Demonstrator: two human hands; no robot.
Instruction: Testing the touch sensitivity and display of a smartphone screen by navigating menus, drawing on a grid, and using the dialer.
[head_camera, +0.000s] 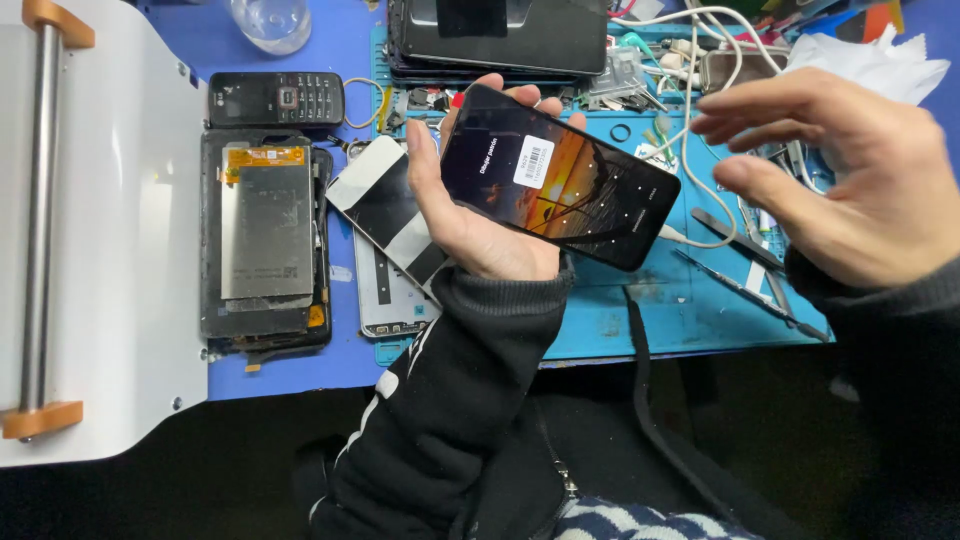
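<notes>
While our left hand (470, 215) wraps its grip around the lit smartphone (560, 178) above the blue counter (690, 300), our right hand (850, 175) hovers to its right, fingers spread, holding nothing.

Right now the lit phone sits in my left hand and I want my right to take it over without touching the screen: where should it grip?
Take the smartphone by its two long edges at the free lower-right end, near the white cable. The left hand covers the other end, and the right hand hovers open on that side. Thin flat edges probably suit a pinch.
</notes>
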